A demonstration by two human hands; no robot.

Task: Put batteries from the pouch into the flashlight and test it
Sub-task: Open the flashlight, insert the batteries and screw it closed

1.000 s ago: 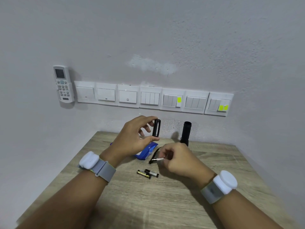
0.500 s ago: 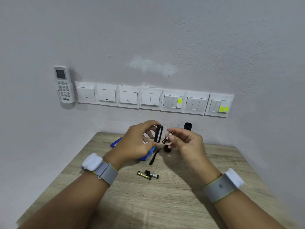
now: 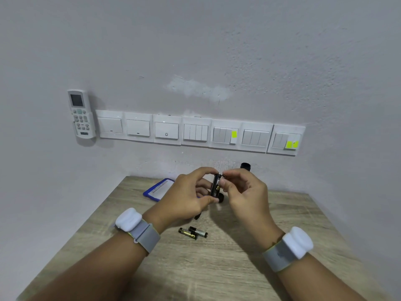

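Battery [image 3: 219, 181] pinched between right fingers [image 3: 225, 183]; touching holder [image 3: 215, 186].

Black battery holder [image 3: 215, 187] held upright, two black-and-gold batteries [image 3: 193, 232] lying touching on the counter [image 3: 217, 268], blue pouch [image 3: 159, 189] flat behind, black flashlight [image 3: 245, 165] mostly hidden

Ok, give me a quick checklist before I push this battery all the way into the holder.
1. Black battery holder gripped upright by left hand: ok.
2. Right hand pinching the small battery at the holder's top: ok.
3. Battery polarity: cannot tell.
4. Two spare black-and-gold batteries on the wooden table: ok.
5. Black flashlight tube standing behind the hands: ok.
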